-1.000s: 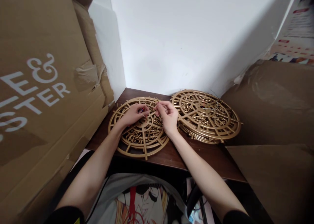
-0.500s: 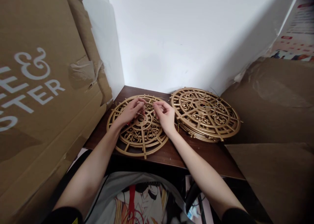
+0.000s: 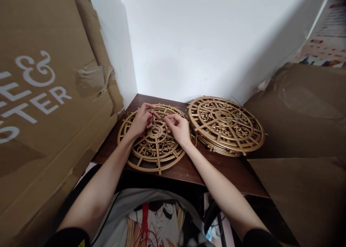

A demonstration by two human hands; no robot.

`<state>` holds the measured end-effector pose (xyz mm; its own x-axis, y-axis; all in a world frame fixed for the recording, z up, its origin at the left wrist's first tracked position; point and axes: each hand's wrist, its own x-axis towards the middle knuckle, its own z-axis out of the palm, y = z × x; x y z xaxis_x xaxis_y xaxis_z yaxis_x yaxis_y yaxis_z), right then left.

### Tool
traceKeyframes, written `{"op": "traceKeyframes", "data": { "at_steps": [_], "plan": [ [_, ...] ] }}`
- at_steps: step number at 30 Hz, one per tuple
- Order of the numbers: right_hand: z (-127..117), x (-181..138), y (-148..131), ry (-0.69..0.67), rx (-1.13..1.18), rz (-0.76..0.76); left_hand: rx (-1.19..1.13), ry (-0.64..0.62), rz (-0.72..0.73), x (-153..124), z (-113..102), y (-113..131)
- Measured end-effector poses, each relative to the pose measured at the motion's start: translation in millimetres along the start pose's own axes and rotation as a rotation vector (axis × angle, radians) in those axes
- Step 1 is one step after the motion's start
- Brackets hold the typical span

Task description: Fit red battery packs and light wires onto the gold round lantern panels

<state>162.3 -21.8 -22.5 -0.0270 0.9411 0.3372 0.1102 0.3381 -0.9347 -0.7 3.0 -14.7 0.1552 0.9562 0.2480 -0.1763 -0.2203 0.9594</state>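
A: How does each grip stand?
B: The left hand [image 3: 140, 121] has its fingers curled around a red item [image 3: 151, 113], mostly hidden. On the right hand [image 3: 181, 129], thumb and forefinger look pinched together; whether anything thin is caught there, I cannot tell.
A: What lies between them?
B: The hub [image 3: 156, 136] of the left gold disc [image 3: 158, 146]. It sits just below both grips, toward the body, with the left fingertips nearer. That, I judge, is the relation that counts. The disc is round and lies flat, so no long axis. A thin pale strand [image 3: 153, 125] shows by the hub; its full run is too fine to follow.
A: Count outward.
B: Two hands. Two red patches, perhaps one item. One yellow wire [image 3: 195, 141] beside the right wrist. One top disc under the hands; how many lie beneath, I cannot tell. One disc stack [image 3: 229, 120] to the right, several layers, not countable. All rest on one bench [image 3: 186, 171], with cardboard [image 3: 102, 110] standing on its left and more cardboard [image 3: 294, 128] on its right.
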Motion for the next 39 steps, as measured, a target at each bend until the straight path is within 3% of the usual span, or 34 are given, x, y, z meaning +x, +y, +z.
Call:
{"op": "traceKeyframes", "data": {
  "at_steps": [4, 9, 13, 19, 27, 39],
  "plan": [
    [0, 1, -1, 0.004, 0.015, 0.002, -0.05, 0.1, 0.025, 3, 0, -2],
    [-1, 2, -2, 0.02, 0.089, 0.029, -0.151, 0.126, 0.09, 6, -5, -5],
    [-1, 2, -2, 0.027, 0.129, 0.052, -0.169, 0.058, 0.066, 4, -4, -3],
    [0, 3, -3, 0.017, 0.165, 0.043, 0.001, -0.057, 0.0, -3, 3, 4],
    [0, 2, -2, 0.017, 0.179, 0.056, 0.11, -0.087, 0.024, -6, 3, 4],
    [-1, 1, -3, 0.007, 0.115, 0.042, 0.084, -0.14, 0.024, -8, 4, 8]
  ]
}}
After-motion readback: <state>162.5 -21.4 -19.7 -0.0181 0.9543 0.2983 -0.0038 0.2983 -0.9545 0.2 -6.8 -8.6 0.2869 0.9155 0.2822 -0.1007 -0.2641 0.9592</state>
